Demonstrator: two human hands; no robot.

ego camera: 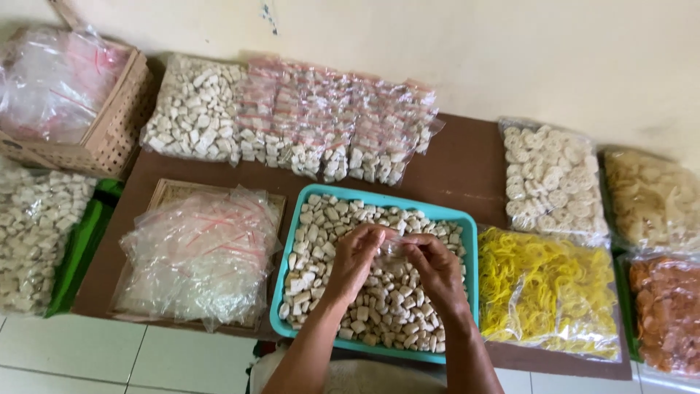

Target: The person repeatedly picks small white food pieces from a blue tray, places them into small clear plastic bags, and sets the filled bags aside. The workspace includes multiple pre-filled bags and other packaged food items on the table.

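Note:
My left hand [355, 260] and my right hand [435, 266] meet over a teal tray [292, 241] full of pale cracker pieces [324, 219]. Between the fingertips of both hands I pinch a small clear plastic bag [396, 244]; what is inside it cannot be made out. Left of the tray a heap of empty clear zip bags [200, 255] with red strips lies on a woven tray.
Filled small bags [335, 124] line the wall beside a big bag of white pieces [193, 109]. A woven basket [120, 120] of empty bags stands far left. Bags of round white [554, 179], yellow [547, 292] and orange [667, 310] crackers lie on the right.

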